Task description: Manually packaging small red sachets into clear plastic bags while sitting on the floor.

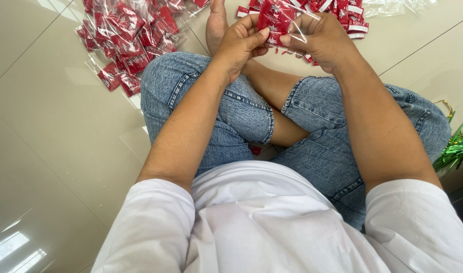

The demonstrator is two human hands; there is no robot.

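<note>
Glossy beige floor tiles [54, 151] fill the view, with a person sitting cross-legged on them in blue jeans [241, 116] and a white shirt [251, 227]. At twelve o'clock both hands meet over the crossed legs. The left hand [239, 43] and the right hand [320, 40] together pinch a small red sachet [272, 17] that sits partly inside a clear plastic sleeve [304, 30]; thumbs and forefingers are pressed onto it from either side, the other fingers curled loosely behind.

To handle this well, I judge the thin film wants a light grip near its open edge, with the left thumb steadying the sachet while the right fingers keep the sleeve mouth taut, so that the film does not crumple or fold over the red packet.

At ten to eleven o'clock lies a heap of bagged red sachets [125, 35], spilling toward the left knee. At one o'clock, just beyond the hands, sits a second scatter of loose red sachets [347, 15], with clear empty sleeves [393, 6] beside it. At three o'clock green tinsel [456, 149] pokes out near the right knee. A bare foot [216, 23] rests between the two piles. Open tile lies at nine o'clock and at two o'clock; the knees hem in the space near the body.
</note>
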